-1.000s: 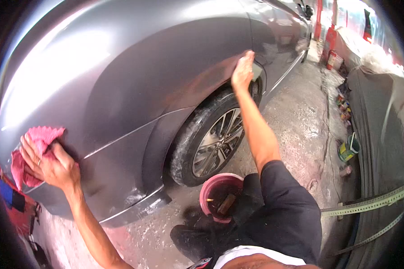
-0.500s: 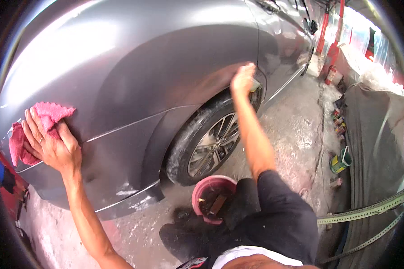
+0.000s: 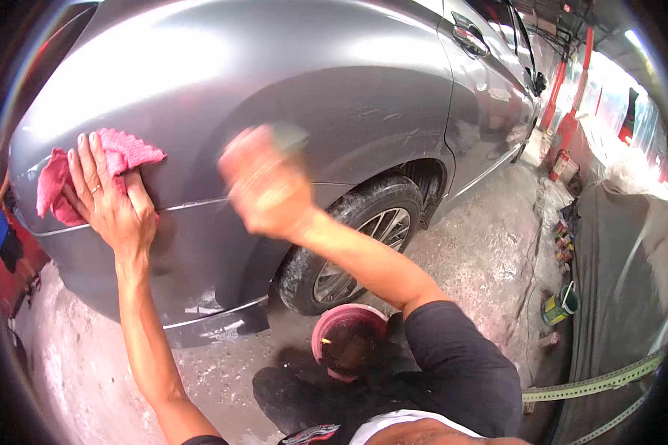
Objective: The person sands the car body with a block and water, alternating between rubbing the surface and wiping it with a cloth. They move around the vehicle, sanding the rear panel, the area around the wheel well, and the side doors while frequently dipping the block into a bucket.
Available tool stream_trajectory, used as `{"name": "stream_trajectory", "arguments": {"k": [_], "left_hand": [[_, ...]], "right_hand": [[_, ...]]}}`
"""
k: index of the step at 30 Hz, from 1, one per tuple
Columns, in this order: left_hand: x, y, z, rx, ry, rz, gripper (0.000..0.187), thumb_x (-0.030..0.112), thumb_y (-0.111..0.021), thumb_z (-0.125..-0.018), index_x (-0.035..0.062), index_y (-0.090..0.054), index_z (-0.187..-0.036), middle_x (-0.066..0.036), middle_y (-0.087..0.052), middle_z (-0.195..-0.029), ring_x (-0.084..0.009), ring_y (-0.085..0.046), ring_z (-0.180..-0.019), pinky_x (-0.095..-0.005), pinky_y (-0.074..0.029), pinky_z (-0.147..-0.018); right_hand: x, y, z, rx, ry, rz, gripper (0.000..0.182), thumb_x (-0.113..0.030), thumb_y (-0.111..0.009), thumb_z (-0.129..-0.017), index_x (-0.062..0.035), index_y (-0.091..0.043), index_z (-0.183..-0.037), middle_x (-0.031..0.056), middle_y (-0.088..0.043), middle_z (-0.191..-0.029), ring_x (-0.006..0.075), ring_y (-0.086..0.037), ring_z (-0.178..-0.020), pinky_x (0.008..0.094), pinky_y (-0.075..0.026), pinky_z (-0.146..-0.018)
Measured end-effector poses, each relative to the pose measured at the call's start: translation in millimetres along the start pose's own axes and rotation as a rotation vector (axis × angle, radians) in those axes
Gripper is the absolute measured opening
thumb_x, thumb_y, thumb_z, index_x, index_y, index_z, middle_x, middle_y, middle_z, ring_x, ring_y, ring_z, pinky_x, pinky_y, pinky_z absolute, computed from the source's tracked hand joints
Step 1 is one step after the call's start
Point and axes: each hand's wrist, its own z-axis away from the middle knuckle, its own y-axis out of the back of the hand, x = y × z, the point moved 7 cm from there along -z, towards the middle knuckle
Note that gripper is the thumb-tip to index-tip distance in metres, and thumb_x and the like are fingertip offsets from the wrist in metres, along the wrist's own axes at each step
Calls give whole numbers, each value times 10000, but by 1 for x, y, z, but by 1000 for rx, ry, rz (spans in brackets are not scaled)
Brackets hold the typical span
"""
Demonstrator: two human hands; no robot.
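Observation:
My left hand (image 3: 115, 204) presses a pink cloth (image 3: 130, 150) against the rear side of a grey car (image 3: 334, 111), fingers spread over the cloth. My right hand (image 3: 267, 185) is over the panel, left of the wheel arch, and smeared by motion. At its fingers is a blurred greyish-green thing (image 3: 289, 138) that I cannot make out clearly. Below the right forearm stands the rear wheel (image 3: 323, 274), whitish marks on its tyre.
A pink basin (image 3: 319, 337) with dark contents sits on the floor by my knees. To the right are a green bucket (image 3: 557, 308), a dark grey cover (image 3: 608, 245) and a perforated pale green strip (image 3: 601, 386). Red posts (image 3: 571, 111) rise behind.
My right hand has swept left from above the wheel arch to the middle of the rear panel. My left hand stays on the cloth; the whole view has shifted slightly.

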Motion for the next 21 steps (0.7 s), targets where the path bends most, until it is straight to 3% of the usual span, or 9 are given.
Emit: {"name": "stream_trajectory", "arguments": {"k": [3, 4, 5, 6, 7, 9, 11, 15, 21], "left_hand": [[-9, 7, 3, -9, 6, 168, 594, -47, -448, -795, 26, -496, -1382, -122, -436, -1486, -327, -274, -1447, -425, -206, -1188], [-14, 11, 6, -37, 19, 234, 599, -68, -421, -772, 17, -517, -1357, -132, -457, -1468, -325, -299, -1437, -417, -215, -1184], [-19, 17, 10, -61, 29, 304, 607, -89, -395, -750, 8, -537, -1332, -142, -478, -1451, -323, -323, -1428, -409, -224, -1181], [-25, 25, 19, -43, 111, 425, 620, -97, -378, -728, 2, -548, -1317, -152, -500, -1428, -314, -332, -1427, -399, -223, -1179], [-29, 34, 28, -25, 185, 553, 634, -106, -362, -707, -4, -558, -1301, -163, -522, -1406, -304, -341, -1425, -390, -221, -1177], [-29, 53, 67, -67, 405, 627, 622, -86, -337, -737, -30, -515, -1331, -154, -571, -1335, -225, -618, -1087, -329, -476, -958], [-13, 66, 145, -248, 901, 1061, 639, -46, -328, -772, -28, -445, -1400, -143, -648, -1146, -196, -632, -956, -302, -513, -846], [42, 137, 303, -440, 963, 661, 392, 90, -434, -902, -40, -567, -1247, -210, -651, -1111, -309, -635, -1031, -420, -478, -929], [131, 240, 519, -1100, 908, 485, 416, 217, -523, -872, 66, -575, -1255, -174, -531, -1335, -384, -491, -1239, -477, -373, -1047]], "right_hand": [[-76, -39, 24, -235, 892, 918, 559, -258, -541, -919, -46, -442, -1427, 180, -400, -1497, 299, -353, -1410, 474, -197, -1195], [-73, -5, -11, -241, 675, 1062, 554, -236, -520, -932, -5, -424, -1427, 198, -367, -1512, 298, -304, -1433, 443, -171, -1205], [-84, 43, -62, -151, -290, 852, 513, -219, -469, -963, 63, -435, -1390, 265, -385, -1472, 392, -313, -1409, 494, -184, -1192], [-38, 110, -74, 304, 337, 1106, 499, -209, -377, -1010, 100, -384, -1402, 277, -364, -1479, 397, -292, -1413, 459, -159, -1202], [-2, 166, -93, 499, 69, 1001, 519, -237, -300, -1037, 117, -347, -1413, 282, -316, -1504, 390, -256, -1428, 417, -148, -1206], [-20, 148, -97, 299, -259, 1405, 525, -230, -275, -1038, 122, -317, -1425, 265, -290, -1524, 363, -214, -1449, 380, -121, -1213], [-70, 23, -47, 300, 449, 977, 502, -219, -364, -1001, 97, -409, -1388, 243, -416, -1459, 381, -280, -1422, 412, -150, -1203], [-111, -86, -14, -319, 722, 977, 497, -233, -456, -969, -62, -440, -1435, 190, -396, -1493, 351, -311, -1420, 447, -211, -1181], [-50, 44, -136, 227, 394, 1066, 456, -226, -406, -1000, 70, -493, -1337, 246, -469, -1417, 346, -389, -1369, 415, -270, -1161]]}}
